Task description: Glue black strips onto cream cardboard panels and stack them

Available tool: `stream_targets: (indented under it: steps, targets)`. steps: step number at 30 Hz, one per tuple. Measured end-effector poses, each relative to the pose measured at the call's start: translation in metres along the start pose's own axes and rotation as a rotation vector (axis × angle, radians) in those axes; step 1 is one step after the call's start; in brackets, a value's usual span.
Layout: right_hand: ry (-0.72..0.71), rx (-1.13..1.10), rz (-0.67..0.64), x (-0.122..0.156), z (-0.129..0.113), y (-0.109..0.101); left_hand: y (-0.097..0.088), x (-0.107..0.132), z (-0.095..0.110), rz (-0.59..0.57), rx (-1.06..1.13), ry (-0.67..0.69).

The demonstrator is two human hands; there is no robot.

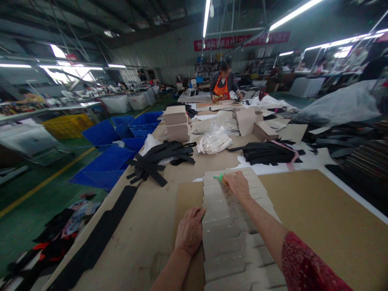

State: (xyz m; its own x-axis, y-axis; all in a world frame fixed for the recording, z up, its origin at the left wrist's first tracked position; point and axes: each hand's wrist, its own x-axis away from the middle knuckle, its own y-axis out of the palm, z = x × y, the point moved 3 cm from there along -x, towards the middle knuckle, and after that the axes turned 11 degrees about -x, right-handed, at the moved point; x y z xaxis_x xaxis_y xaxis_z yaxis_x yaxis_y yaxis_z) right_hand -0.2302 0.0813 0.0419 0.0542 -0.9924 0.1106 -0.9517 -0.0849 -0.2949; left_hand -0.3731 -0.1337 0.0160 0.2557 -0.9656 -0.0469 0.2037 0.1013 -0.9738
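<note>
Upper centre: ribbed wall (136, 56) stood behind a red banner (212, 43) | top: tube lights (297, 14) glowed under a dark, beamed ceiling (75, 16) | upper left: windows (58, 51) shone white | lower left: green floor (39, 210) carried a yellow line (45, 182) | lower centre: long brown-topped table (139, 226) reached toward the middle of the frame

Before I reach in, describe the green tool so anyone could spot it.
On the long table, find the overlapping pale sheets. Near their far end, the right hand grips the green tool. Its bright green tip sets it apart from the pale sheets beneath.
</note>
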Motion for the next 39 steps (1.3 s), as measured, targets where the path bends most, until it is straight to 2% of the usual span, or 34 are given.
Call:
stream_targets:
  steps: [12,25,35,39]
  targets:
    - [0.033,-0.001,-0.014,0.019,-0.005,0.034,0.002,0.000,-0.002,0.003,-0.011,0.003]
    - [0.063,-0.092,-0.005,0.017,0.000,0.036,-0.001,0.001,-0.001,0.008,0.002,0.008]
    - [0.026,0.087,0.030,0.007,-0.012,0.039,0.000,0.000,-0.001,0.011,0.001,0.001]
    - [-0.007,0.171,0.038,0.006,-0.018,0.033,0.001,0.000,-0.001,0.015,0.000,0.000]
